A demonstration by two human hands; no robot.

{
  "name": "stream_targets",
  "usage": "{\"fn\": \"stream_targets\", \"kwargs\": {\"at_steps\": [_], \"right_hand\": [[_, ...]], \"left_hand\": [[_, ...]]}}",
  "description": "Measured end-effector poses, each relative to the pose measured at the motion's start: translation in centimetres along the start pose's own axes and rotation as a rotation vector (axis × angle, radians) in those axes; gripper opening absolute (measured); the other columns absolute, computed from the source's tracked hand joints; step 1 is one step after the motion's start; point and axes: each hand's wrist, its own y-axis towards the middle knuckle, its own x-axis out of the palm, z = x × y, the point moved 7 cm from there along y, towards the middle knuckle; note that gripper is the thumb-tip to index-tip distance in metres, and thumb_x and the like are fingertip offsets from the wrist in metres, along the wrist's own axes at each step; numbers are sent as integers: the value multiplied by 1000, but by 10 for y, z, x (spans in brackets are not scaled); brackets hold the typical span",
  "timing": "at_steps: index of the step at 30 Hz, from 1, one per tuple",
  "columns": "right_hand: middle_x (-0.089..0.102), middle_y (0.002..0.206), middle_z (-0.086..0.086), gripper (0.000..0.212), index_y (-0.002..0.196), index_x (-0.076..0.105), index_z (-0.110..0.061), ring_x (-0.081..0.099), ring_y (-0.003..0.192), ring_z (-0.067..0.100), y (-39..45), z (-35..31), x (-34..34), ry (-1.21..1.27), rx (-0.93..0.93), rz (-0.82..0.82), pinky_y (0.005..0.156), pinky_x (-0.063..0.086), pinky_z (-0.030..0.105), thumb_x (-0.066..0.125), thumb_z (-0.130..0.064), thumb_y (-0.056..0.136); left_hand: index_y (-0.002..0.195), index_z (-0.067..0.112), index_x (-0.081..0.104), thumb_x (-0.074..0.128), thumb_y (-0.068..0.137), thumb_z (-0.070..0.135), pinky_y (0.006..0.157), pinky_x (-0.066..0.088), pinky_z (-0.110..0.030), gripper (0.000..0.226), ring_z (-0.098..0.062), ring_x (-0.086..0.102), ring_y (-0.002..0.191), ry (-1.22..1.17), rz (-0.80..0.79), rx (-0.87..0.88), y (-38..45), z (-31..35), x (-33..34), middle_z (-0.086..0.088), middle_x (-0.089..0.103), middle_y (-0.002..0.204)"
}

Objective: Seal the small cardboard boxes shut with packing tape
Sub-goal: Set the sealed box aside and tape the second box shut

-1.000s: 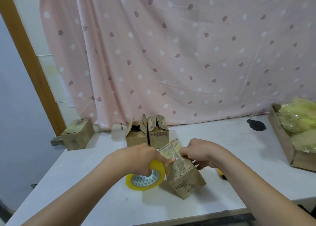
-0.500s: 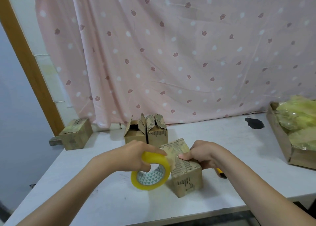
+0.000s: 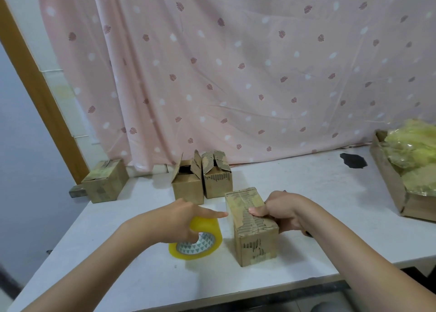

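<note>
A small worn cardboard box [image 3: 253, 231] stands upright on the white table [image 3: 318, 207], its top flaps down. My right hand [image 3: 280, 211] grips the box from its right side, thumb pressed on the top. My left hand [image 3: 181, 219] holds a yellow roll of packing tape [image 3: 197, 239] just left of the box, with the index finger stretched out to the box's upper left edge. A clear strip of tape seems to run from the roll onto the box's left face.
Two small open boxes [image 3: 188, 181] [image 3: 217, 177] stand side by side behind the tape roll. A closed box [image 3: 105, 180] sits at the table's far left corner. A cardboard tray [image 3: 391, 184] of yellowish plastic wrap lies at right, near a dark patch [image 3: 353, 160]. A pink curtain hangs behind.
The box went from tilted to standing flat on the table. My left hand brought the tape roll down and left, pulling tape along the box's side. My right hand stayed on the box.
</note>
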Motion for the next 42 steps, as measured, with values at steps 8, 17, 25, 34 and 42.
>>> {"fn": "stream_targets", "kwargs": {"at_steps": [8, 17, 25, 34, 42], "right_hand": [[75, 93, 16, 31, 110, 62, 5, 74, 83, 27, -3, 3, -1, -15, -22, 49, 74, 61, 41, 69, -19, 92], [73, 99, 8, 35, 103, 66, -7, 70, 97, 24, -8, 6, 0, -153, -122, 173, 90, 57, 40, 61, -40, 94], [62, 113, 16, 44, 117, 54, -2, 58, 105, 34, -16, -10, -55, -663, -250, 764, 83, 49, 37, 43, -42, 101], [49, 88, 2, 12, 101, 48, -9, 53, 84, 24, 27, 38, -77, -949, 100, 609, 49, 30, 25, 47, -7, 89], [60, 82, 10, 27, 110, 54, -8, 65, 50, 27, -33, -48, -49, -624, -244, 608, 55, 48, 30, 30, -18, 101]], "left_hand": [[136, 78, 3, 57, 96, 20, 80, 44, -28, 89, -11, 45, 90, 8, -34, 7, 2, -8, 6, 8, 46, 103], [149, 52, 31, 45, 92, 71, 90, 44, -33, 62, -13, 51, 100, 7, 14, -14, 8, -2, -1, 1, 59, 113], [100, 43, 64, 50, 97, 42, 73, 55, -32, 15, -9, 65, 66, -113, 76, -98, 31, -4, -7, 2, 69, 86], [92, 36, 74, 60, 95, 31, 79, 51, -26, 16, -6, 60, 88, -285, 127, -58, 40, -15, -14, 13, 69, 95], [95, 31, 79, 53, 100, 28, 73, 50, -24, 27, -6, 62, 84, -371, 79, -51, 41, -10, -10, 20, 70, 93]]}}
